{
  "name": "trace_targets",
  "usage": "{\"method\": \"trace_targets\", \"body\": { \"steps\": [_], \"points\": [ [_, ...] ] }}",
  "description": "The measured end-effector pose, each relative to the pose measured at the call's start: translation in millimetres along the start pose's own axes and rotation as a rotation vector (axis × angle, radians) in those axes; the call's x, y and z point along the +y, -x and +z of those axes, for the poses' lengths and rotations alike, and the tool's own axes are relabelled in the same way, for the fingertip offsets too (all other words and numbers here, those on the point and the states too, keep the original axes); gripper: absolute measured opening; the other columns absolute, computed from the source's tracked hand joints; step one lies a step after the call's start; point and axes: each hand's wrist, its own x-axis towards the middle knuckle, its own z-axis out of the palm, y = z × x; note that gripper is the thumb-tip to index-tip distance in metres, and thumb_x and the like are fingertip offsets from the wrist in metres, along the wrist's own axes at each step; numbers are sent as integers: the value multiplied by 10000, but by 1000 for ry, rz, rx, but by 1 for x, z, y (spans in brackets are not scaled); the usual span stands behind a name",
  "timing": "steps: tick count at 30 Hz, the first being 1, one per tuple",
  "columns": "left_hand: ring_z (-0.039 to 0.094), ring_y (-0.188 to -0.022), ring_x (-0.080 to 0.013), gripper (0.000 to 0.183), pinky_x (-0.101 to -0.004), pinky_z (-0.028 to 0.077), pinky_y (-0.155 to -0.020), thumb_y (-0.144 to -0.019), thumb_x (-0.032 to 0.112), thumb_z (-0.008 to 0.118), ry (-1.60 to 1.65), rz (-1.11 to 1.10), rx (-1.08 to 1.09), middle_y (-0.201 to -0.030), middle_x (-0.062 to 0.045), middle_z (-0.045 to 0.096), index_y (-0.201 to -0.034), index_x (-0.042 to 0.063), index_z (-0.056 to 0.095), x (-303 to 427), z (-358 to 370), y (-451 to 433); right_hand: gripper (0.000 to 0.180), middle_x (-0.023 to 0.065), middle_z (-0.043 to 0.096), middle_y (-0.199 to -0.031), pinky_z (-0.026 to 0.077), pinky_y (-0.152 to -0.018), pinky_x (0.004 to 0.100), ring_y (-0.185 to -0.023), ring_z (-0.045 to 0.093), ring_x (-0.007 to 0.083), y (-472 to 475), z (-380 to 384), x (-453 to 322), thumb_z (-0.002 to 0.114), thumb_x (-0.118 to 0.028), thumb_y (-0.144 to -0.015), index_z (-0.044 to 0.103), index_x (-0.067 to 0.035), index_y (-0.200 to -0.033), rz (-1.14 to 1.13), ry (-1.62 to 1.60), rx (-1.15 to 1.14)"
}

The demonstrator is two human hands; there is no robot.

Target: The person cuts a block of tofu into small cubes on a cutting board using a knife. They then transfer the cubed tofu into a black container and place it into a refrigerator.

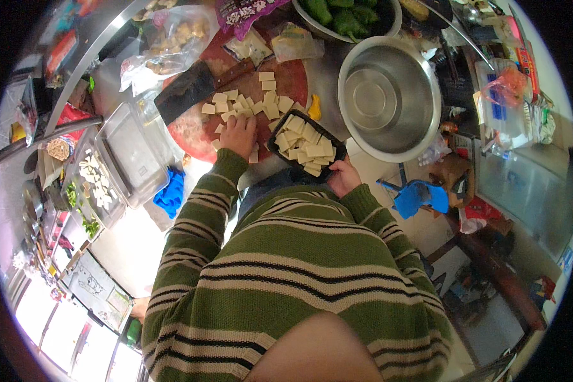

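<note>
My right hand [344,176] grips the near right corner of a black plastic tray [273,145]. Heaped inside the tray are pale cream square food slices [305,143], possibly tofu. The tray is tilted over the near right edge of a round reddish chopping board [191,136]. More loose slices [242,102] lie scattered across the board. My left hand [239,136] rests palm down among them, fingers pointing away from me; what lies under its fingertips is hidden. Beyond it, a cleaver [186,93] with a wooden handle lies flat on the board.
A large steel basin [389,98] stands right of the board, with a bowl [395,21] of green peppers behind it. Clear plastic containers [133,155] and a blue cloth [171,192] are at left. Plastic bags [172,40] lie at the back. A blue dustpan [420,198] is lower right.
</note>
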Motion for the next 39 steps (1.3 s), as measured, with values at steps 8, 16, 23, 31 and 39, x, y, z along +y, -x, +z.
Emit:
{"method": "trace_targets", "body": {
  "steps": [8, 16, 23, 31, 39],
  "points": [
    [510, -924, -309, 248, -429, 489, -742, -810, 172, 542, 201, 90, 39, -992, -105, 547, -1046, 100, 571, -13, 6, 2, 663, 149, 462, -1222, 433, -925, 485, -1103, 498, 319, -3, 14, -2, 400, 76, -756, 230, -147, -1356, 35, 4, -91],
    [492, -965, -346, 332, -412, 405, -836, -786, 168, 668, 745, -299, 537, -1028, -155, 530, -1051, 15, 540, 27, -59, 7, 654, 109, 466, -1231, 455, -891, 476, -1102, 506, 294, 2, 36, -7, 371, 81, -773, 246, -172, -1363, 93, 51, -104],
    [555, -961, -311, 216, -380, 457, -814, -754, 73, 673, 1010, -116, 345, -1041, -145, 593, -961, 34, 626, 83, -63, 13, 662, 96, 467, -1237, 484, -840, 459, -1075, 527, 279, 2, 56, 3, 371, 76, -784, 243, -195, -1375, 104, 140, -171],
    [539, -1044, -160, 180, -283, 453, -849, -842, 9, 600, 1622, -462, 437, -1146, -96, 586, -1022, -1, 586, 68, -78, 34, 665, 107, 425, -1328, 436, -944, 519, -1192, 471, 301, -9, 54, 7, 361, 64, -785, 231, -194, -1383, 186, 121, -221],
    [581, -942, -184, 127, -279, 486, -777, -826, -11, 606, 1157, -450, 659, -1124, -123, 594, -953, 2, 608, 69, -104, 44, 691, 138, 502, -1225, 507, -807, 424, -1081, 547, 290, -27, 56, 8, 419, 41, -779, 202, -177, -1397, 543, -149, -439]
  ]
}}
